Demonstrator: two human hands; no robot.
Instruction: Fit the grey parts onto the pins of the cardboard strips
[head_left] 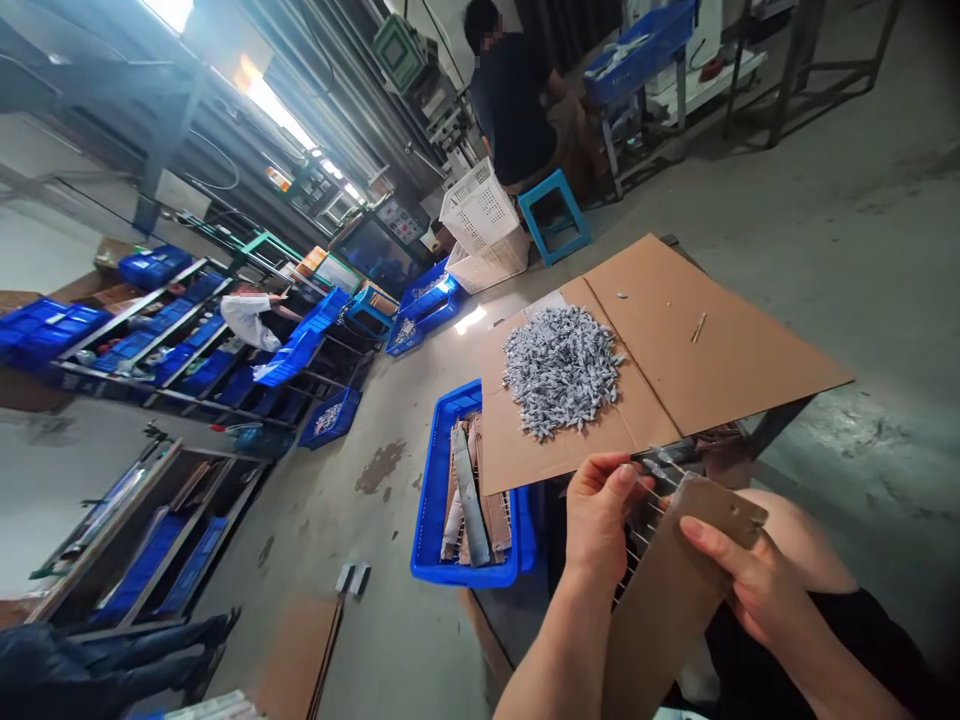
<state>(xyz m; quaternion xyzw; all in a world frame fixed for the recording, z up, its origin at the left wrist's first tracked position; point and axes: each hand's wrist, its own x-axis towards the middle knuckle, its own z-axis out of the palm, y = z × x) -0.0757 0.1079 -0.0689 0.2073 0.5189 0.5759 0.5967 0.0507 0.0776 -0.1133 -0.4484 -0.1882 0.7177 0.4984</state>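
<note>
My left hand (pixel 600 520) is closed round a row of thin metal pins (pixel 651 500) that stick out beside a brown cardboard strip (pixel 679 580). The fingers of my right hand (pixel 750 575) grip that strip from the right, near its top end. Both hands are low in the view, just in front of a flat cardboard sheet (pixel 712 340). On the sheet lies a heap of small grey metal parts (pixel 561 370), a short way beyond my left hand.
A blue crate (pixel 439 490) with cardboard strips and metal bars stands on the floor left of the sheet. Further off are white baskets (pixel 484 225), a blue stool (pixel 553 215) and a seated person (pixel 514 95). Shelves of blue bins (pixel 157 340) line the left.
</note>
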